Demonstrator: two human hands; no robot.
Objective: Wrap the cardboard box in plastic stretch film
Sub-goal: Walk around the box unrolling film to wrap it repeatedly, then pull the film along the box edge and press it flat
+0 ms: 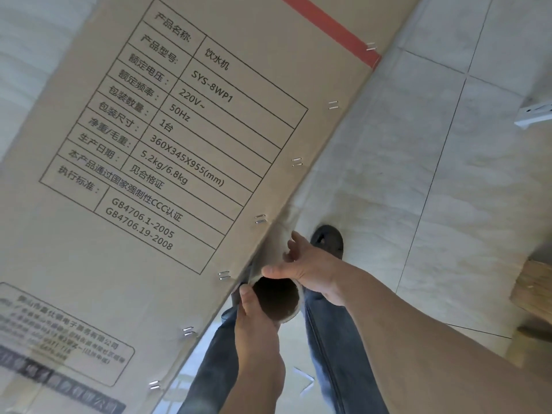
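The cardboard box (143, 174) stood on the tiled floor (448, 174), filling the left of the view, its printed specification table facing the camera and staples along its right edge. The stretch film roll (279, 294) was held against that edge, hollow core end toward the camera. The left hand (257, 318) had its fingers curled around the roll's lower rim; the right hand (307, 264) had its fingers wrapped over the roll's upper side
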